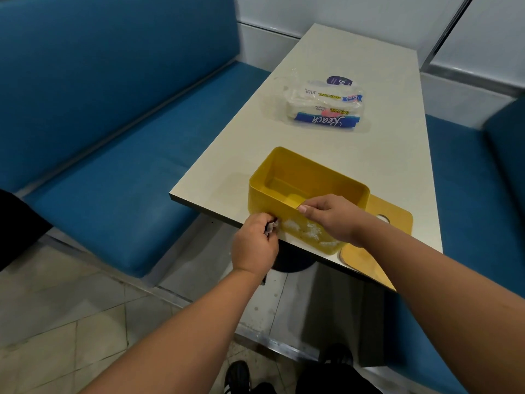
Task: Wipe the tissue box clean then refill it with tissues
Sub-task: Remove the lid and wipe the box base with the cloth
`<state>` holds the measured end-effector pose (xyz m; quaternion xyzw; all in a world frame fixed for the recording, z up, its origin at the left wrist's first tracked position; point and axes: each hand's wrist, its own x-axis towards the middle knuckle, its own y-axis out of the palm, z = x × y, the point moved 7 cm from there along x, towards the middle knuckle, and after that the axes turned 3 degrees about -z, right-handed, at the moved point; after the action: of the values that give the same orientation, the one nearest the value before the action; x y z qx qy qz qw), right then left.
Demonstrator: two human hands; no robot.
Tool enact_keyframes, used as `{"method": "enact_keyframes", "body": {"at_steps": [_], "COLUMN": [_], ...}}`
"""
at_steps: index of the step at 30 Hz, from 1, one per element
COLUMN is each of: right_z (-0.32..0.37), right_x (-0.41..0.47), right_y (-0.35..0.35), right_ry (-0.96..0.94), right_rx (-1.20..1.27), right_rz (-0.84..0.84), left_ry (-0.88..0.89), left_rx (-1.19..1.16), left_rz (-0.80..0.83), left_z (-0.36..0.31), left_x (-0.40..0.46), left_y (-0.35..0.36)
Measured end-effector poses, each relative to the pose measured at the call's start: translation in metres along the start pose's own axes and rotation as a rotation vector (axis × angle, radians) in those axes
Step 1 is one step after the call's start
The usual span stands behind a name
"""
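left grip (254,244) pinches a cloth (272,225) against the tissue box (287,191); right grip (331,216) clasps its rim.

The right hand (329,216) covers part of the yellow box's (287,177) near wall, and its forearm hides part of the flat lid (395,217). The left hand's fingers (262,220) mostly hide a small crumpled cloth (74,224). Small print on the tissue pack (324,109) is unreadable.

Blue padded benches (119,155) flank a pale table (341,66); beyond it lies a dark, possibly round, label (339,80).
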<state>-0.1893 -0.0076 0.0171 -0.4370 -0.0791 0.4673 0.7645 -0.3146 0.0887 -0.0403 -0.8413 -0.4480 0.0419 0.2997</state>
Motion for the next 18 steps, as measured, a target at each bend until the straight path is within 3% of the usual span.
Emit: {"method": "enact_keyframes", "body": {"at_steps": [2, 6, 11, 15, 18], "right_z": [0.0, 0.0, 0.0, 0.001, 0.0], "right_x": [-0.001, -0.001, 0.0, -0.001, -0.002], "right_y": [0.001, 0.0, 0.001, 0.0, 0.0], "right_ry": [0.003, -0.008, -0.018, -0.02, -0.016], "right_rx": [-0.005, -0.022, -0.025, -0.029, -0.029], "right_rz": [0.006, 0.006, 0.004, 0.005, 0.009], "left_ry": [-0.061, 0.058, -0.009, 0.072, -0.047], "left_rx": [0.076, -0.068, 0.021, -0.071, -0.016], "left_rz": [0.017, -0.012, 0.031, -0.033, -0.006], "left_z": [0.01, -0.008, 0.004, -0.009, 0.005], "left_x": [0.001, -0.002, -0.002, -0.004, -0.001], "left_y": [0.0, -0.002, 0.004, -0.001, 0.001]}}
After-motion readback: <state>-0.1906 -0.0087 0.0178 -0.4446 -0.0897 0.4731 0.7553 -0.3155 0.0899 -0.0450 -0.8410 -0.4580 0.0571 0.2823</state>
